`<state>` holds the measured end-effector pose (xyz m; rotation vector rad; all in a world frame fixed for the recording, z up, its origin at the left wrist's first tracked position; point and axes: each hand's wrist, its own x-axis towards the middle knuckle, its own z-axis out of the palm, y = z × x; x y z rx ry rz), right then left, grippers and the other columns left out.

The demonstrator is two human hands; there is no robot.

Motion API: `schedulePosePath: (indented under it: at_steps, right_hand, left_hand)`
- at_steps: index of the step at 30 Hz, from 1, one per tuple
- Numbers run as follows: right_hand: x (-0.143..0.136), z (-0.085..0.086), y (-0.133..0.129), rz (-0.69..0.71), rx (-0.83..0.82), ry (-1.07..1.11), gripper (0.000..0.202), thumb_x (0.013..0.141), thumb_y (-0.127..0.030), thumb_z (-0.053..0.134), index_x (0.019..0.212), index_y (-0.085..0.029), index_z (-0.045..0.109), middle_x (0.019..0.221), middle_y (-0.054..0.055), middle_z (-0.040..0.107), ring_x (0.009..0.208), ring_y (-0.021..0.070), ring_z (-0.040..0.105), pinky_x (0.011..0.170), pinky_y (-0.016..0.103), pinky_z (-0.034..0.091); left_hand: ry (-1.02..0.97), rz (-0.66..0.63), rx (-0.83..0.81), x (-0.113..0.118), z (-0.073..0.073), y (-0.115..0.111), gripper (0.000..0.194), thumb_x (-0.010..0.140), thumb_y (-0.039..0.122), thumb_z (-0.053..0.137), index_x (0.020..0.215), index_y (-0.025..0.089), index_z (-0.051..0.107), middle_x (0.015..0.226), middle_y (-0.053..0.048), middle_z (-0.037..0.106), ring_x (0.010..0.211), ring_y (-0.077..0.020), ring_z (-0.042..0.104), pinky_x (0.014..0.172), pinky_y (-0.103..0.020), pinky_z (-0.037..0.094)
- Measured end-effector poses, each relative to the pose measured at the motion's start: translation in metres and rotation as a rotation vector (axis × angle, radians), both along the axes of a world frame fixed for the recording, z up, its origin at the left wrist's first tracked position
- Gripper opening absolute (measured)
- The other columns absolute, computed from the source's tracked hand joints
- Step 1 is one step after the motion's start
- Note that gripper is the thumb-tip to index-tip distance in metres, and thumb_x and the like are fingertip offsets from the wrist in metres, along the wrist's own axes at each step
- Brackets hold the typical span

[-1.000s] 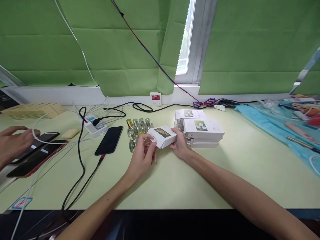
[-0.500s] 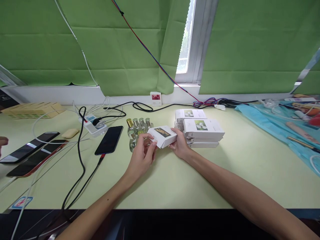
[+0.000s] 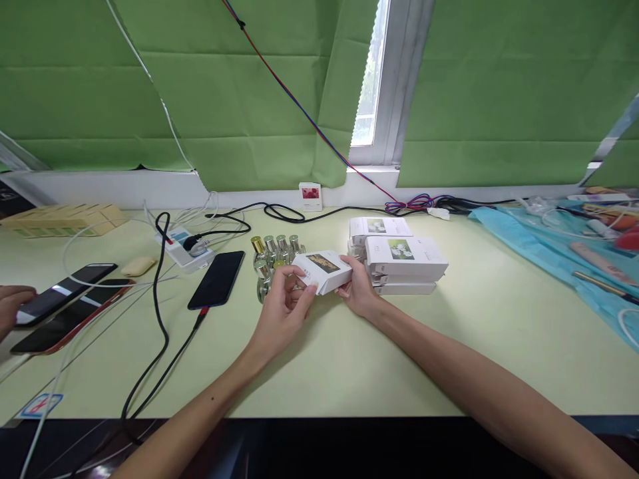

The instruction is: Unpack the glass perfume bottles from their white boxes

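Note:
Between my hands is a small white carton [image 3: 327, 269] with a dark floral picture on its top, tilted above the table. My left hand [image 3: 285, 303] pinches its near left end with thumb and fingers. My right hand [image 3: 358, 287] grips the carton's right end, some fingers hidden behind it. Just behind and left of the carton stand several glass bottles [image 3: 271, 249] with silver or gold caps, partly covered by the carton and my left hand. To the right of my right hand, white cartons [image 3: 407, 256] with flower pictures lie in stacks.
A black phone [image 3: 217, 279] on a cable lies left of the bottles, near a white power strip [image 3: 184, 249]. Another person's hand [image 3: 12, 306] is at a phone on the far left. A blue sheet [image 3: 564, 266] with tools covers the right side. Yellow boxes [image 3: 64, 219] stand back left.
The other person's hand has come further in from the left, over the dark phone there. My hands and the carton are almost unchanged.

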<state>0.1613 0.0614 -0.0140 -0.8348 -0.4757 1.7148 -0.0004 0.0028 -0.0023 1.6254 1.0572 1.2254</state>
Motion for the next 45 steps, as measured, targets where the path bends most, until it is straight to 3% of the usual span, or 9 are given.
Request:
schedulePosePath:
  at_steps: [11,21,32,45]
  right_hand:
    - [-0.001,-0.0023,0.0015,0.002,0.007,0.005,0.017,0.091,-0.028,0.052,0.084,-0.016,0.062,0.058,0.002,0.066,0.038,0.0113,0.052,0.026,0.019,0.026]
    - [-0.0005,-0.0017,0.0007,-0.002,-0.014,0.001,0.019,0.093,-0.027,0.051,0.088,-0.014,0.063,0.061,0.002,0.068,0.039,0.011,0.053,0.025,0.019,0.025]
    - [-0.0003,-0.0001,0.0013,-0.003,-0.005,-0.009,0.019,0.092,-0.028,0.051,0.089,-0.014,0.064,0.062,0.003,0.069,0.039,0.011,0.053,0.026,0.018,0.026]
    - [0.0001,-0.001,0.0002,0.004,0.014,-0.027,0.02,0.092,-0.028,0.051,0.086,-0.015,0.065,0.06,0.002,0.067,0.038,0.0116,0.052,0.026,0.019,0.026]
  left_hand:
    - [0.048,0.046,0.008,-0.0006,0.0012,-0.0016,0.042,0.088,0.045,0.072,0.111,0.027,0.041,0.09,0.002,0.06,0.056,-0.0071,0.05,0.05,-0.02,0.038]
    - [0.048,0.055,0.018,-0.0002,-0.0003,-0.0016,0.036,0.091,0.041,0.069,0.11,0.027,0.042,0.095,0.003,0.06,0.055,-0.005,0.051,0.051,-0.019,0.039]
    - [0.076,0.046,0.004,-0.0001,0.001,-0.0012,0.039,0.09,0.044,0.069,0.11,0.027,0.04,0.089,0.004,0.059,0.056,-0.0065,0.051,0.05,-0.019,0.039]
    - [0.181,0.096,0.109,-0.0005,0.0034,-0.0031,0.037,0.089,0.044,0.068,0.106,0.025,0.041,0.078,0.004,0.057,0.06,-0.0108,0.054,0.051,-0.021,0.038]
